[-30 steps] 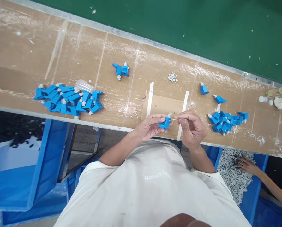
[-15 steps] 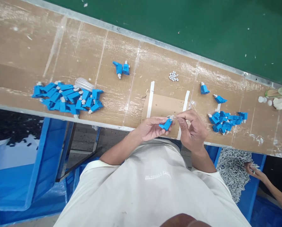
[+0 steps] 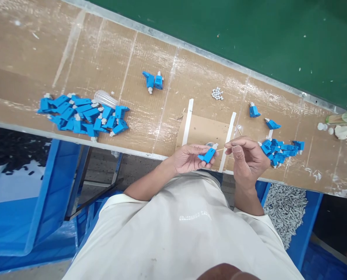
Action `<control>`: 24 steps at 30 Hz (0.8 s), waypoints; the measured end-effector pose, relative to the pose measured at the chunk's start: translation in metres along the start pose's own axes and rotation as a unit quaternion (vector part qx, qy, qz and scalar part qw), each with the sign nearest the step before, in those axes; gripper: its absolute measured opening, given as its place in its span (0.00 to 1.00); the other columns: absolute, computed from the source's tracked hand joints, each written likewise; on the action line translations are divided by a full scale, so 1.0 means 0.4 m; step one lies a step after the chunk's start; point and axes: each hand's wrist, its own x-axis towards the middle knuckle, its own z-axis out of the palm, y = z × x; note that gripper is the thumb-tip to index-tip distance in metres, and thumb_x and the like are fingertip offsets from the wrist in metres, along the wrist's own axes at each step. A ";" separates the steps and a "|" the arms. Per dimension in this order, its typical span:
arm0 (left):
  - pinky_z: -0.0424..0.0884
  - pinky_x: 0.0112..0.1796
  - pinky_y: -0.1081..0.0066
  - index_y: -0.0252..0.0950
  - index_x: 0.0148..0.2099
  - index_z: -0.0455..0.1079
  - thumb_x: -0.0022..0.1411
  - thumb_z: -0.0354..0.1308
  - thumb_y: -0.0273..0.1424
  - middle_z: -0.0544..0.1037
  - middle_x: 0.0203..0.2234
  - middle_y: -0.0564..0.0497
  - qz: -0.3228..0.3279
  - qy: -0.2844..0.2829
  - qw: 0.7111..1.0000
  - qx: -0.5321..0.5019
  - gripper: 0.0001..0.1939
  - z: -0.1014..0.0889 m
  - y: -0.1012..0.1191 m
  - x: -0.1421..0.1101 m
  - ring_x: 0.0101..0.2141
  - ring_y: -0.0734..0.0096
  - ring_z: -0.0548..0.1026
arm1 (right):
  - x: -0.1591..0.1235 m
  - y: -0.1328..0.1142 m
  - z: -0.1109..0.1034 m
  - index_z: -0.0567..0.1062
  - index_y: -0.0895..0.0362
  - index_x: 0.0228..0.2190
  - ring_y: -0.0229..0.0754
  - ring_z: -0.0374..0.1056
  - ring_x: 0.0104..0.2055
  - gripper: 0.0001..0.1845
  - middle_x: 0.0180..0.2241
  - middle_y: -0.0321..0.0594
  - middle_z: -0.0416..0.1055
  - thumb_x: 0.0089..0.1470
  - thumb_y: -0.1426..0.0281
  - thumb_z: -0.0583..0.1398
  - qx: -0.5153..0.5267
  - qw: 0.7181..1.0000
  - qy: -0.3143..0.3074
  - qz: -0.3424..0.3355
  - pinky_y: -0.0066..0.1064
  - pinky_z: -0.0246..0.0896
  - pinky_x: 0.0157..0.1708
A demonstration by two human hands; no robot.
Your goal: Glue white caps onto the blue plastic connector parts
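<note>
My left hand point(image 3: 190, 158) is closed on a blue plastic part point(image 3: 209, 155) with a light grey tip, holding it over the front of the bench. In a pinch between thumb and fingertips, my right hand point(image 3: 247, 157) grips a thin wooden toothpick point(image 3: 221, 149) that points at the part's grey end. Behind the held part, a small round dish point(image 3: 210, 144) is partly hidden. Beneath the hands lies a cardboard sheet point(image 3: 206, 127) with white tape strips on both sides. Beyond it sits a little pile of small white pieces point(image 3: 217, 93).
Blue parts lie in a heap at left point(image 3: 84, 114) and another at right point(image 3: 281, 151). A clear plastic cup point(image 3: 105, 98) rests on its side by the left heap. At far right are a toothpick container point(image 3: 340, 118) and a bin of grey pieces point(image 3: 286, 210).
My right hand has drawn right, taking the toothpick away from the blue part. The left hand has shifted slightly right and turned the part. Another person's hand has left the grey pieces.
</note>
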 end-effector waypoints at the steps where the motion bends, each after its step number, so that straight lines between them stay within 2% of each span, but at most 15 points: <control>1: 0.75 0.26 0.78 0.21 0.51 0.75 0.62 0.54 0.19 0.80 0.26 0.41 -0.002 -0.001 1.000 -0.002 0.16 0.000 0.000 0.002 0.27 0.65 0.83 | 0.000 -0.001 0.000 0.82 0.53 0.37 0.39 0.72 0.30 0.05 0.31 0.38 0.79 0.64 0.65 0.65 0.000 1.000 -0.001 -0.002 0.30 0.70 0.24; 11: 0.74 0.26 0.78 0.22 0.47 0.76 0.63 0.55 0.20 0.80 0.26 0.41 -0.005 -0.016 1.000 0.000 0.12 0.001 -0.002 0.007 0.26 0.66 0.82 | -0.001 0.003 -0.003 0.82 0.53 0.38 0.38 0.73 0.29 0.04 0.31 0.37 0.79 0.64 0.67 0.65 -0.005 1.000 -0.016 -0.002 0.30 0.70 0.24; 16: 0.74 0.27 0.79 0.22 0.43 0.76 0.62 0.57 0.19 0.80 0.26 0.40 -0.002 -0.024 1.000 0.007 0.10 0.004 -0.001 0.006 0.27 0.68 0.81 | -0.002 0.009 -0.005 0.81 0.53 0.37 0.38 0.72 0.28 0.06 0.31 0.38 0.80 0.65 0.64 0.65 -0.023 0.999 -0.025 0.005 0.31 0.70 0.24; 24: 0.74 0.27 0.79 0.22 0.43 0.77 0.61 0.59 0.19 0.80 0.27 0.41 -0.009 -0.031 0.999 0.014 0.09 0.004 0.001 0.007 0.27 0.69 0.80 | -0.002 0.015 0.000 0.82 0.53 0.39 0.38 0.72 0.29 0.04 0.31 0.37 0.80 0.64 0.67 0.65 0.004 1.000 -0.027 0.004 0.30 0.70 0.25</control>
